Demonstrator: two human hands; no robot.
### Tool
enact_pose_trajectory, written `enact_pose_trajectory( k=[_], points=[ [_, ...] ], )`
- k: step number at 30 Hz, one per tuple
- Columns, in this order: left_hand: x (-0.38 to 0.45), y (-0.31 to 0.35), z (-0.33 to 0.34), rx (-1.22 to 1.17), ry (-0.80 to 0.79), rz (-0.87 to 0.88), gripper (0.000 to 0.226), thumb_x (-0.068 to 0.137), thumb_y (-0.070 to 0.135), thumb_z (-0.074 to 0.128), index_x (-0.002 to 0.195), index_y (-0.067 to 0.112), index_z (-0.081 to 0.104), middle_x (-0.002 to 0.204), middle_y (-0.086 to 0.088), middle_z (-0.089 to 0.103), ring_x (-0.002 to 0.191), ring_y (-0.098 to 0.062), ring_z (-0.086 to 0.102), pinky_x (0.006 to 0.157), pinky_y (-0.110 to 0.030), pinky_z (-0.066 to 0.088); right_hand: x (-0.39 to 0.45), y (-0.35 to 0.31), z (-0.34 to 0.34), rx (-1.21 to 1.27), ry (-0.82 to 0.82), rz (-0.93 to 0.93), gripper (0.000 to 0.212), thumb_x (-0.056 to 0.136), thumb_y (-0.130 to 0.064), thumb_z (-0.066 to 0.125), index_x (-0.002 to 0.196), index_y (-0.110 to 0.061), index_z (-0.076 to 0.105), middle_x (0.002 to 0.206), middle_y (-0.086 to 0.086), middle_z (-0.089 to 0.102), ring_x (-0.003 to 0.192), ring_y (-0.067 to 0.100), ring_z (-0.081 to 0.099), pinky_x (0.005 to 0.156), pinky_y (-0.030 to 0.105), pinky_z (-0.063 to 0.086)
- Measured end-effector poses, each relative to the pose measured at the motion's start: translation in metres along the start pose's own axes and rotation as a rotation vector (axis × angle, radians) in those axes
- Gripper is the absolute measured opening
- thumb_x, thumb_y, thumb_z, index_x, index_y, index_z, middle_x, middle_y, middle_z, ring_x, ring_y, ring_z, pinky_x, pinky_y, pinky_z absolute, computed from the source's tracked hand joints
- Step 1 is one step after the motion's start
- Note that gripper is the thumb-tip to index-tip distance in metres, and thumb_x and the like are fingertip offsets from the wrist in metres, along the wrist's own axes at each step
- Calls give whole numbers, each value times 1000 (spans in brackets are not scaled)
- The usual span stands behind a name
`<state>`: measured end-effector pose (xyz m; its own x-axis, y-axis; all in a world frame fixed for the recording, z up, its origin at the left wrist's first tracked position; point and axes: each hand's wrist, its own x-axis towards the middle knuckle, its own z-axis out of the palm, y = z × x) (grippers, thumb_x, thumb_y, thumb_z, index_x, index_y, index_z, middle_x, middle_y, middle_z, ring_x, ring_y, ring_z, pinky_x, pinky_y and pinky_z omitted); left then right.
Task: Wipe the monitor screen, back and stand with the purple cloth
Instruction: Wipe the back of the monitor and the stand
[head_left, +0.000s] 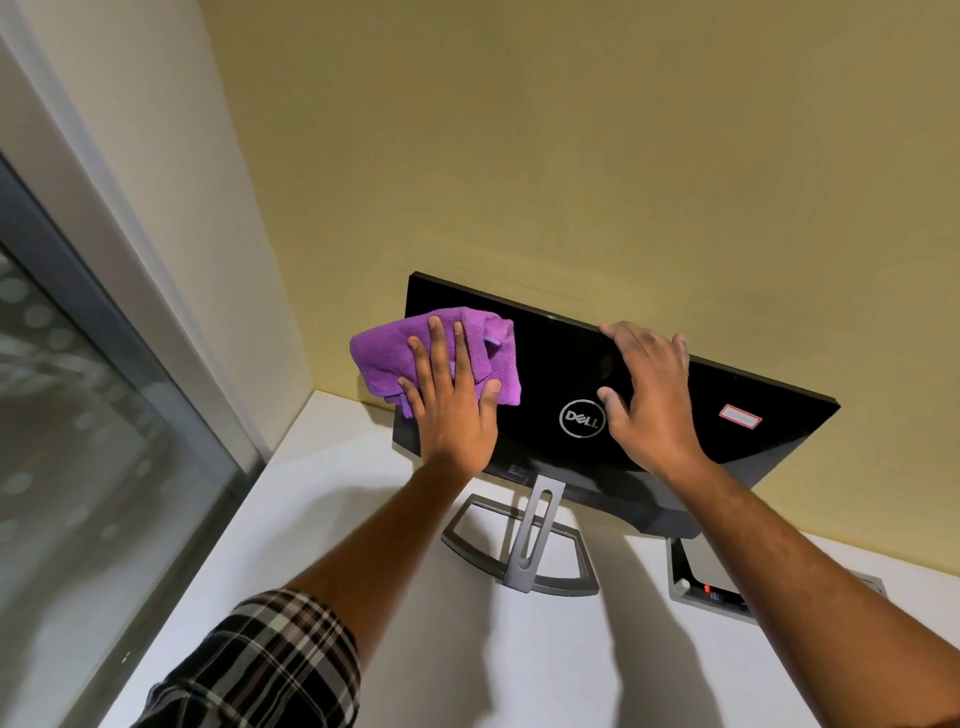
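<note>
The black monitor (561, 364) stands on a white table with its glossy back, bearing a round logo, turned toward me. Its grey stand (537, 525) rises from an open frame base. The screen side faces the wall and is hidden. My left hand (452, 400) lies flat, fingers spread, pressing the purple cloth (395, 348) against the back's left part; the cloth bunches past the monitor's left edge. My right hand (649, 395) rests on the back near the top edge, fingers curled over the rim, steadying the monitor.
The white table (363, 519) fits into a corner with a yellow wall (571, 156) behind the monitor. A glass window (78, 415) runs along the left. A grey socket box (711, 587) with a red light sits in the table at right.
</note>
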<state>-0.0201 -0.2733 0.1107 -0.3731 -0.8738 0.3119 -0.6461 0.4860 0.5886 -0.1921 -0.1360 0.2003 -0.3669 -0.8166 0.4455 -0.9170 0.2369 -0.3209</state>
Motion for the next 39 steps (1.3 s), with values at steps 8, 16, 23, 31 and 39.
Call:
enact_pose_trajectory(
  k=[8, 16, 23, 31, 39],
  points=[
    [-4, 12, 3, 44, 62, -12, 74, 102, 52, 21, 159, 23, -16, 168, -8, -17, 153, -37, -15, 115, -69, 19, 1, 1, -3, 29, 0, -8, 65, 91, -11, 75, 150, -17, 49, 146, 2, 54, 141, 22, 41, 128, 40, -3],
    [5, 37, -2, 199, 53, 220, 74, 103, 56, 30, 161, 27, -7, 169, -2, -15, 154, -32, -14, 116, -71, 5, 2, 3, 4, 31, 35, -33, 59, 91, -14, 64, 149, -18, 54, 144, 4, 58, 136, 27, 48, 126, 52, 13],
    [-27, -12, 25, -163, 165, -150, 71, 105, 45, 35, 159, 2, 17, 170, -6, -6, 156, -31, -6, 115, -65, 27, -4, -3, 10, 29, 82, -39, 71, 85, 12, 68, 149, -16, 55, 143, 4, 58, 133, 28, 48, 125, 52, 11],
    [1, 53, -3, 19, 120, 63, 75, 103, 55, 30, 161, 24, -5, 168, -7, -14, 154, -36, -15, 118, -69, 3, -6, -2, 13, -14, 124, -70, 70, 82, 14, 68, 145, -13, 58, 139, 5, 60, 128, 30, 51, 119, 65, 23],
    [-6, 24, 16, -148, 193, -153, 79, 102, 60, 21, 160, 14, -7, 168, -6, -13, 155, -32, -11, 120, -64, 11, -9, -4, 14, 14, 115, -67, 64, 89, 7, 69, 147, -15, 56, 142, 2, 59, 130, 28, 50, 124, 57, 16]
  ],
)
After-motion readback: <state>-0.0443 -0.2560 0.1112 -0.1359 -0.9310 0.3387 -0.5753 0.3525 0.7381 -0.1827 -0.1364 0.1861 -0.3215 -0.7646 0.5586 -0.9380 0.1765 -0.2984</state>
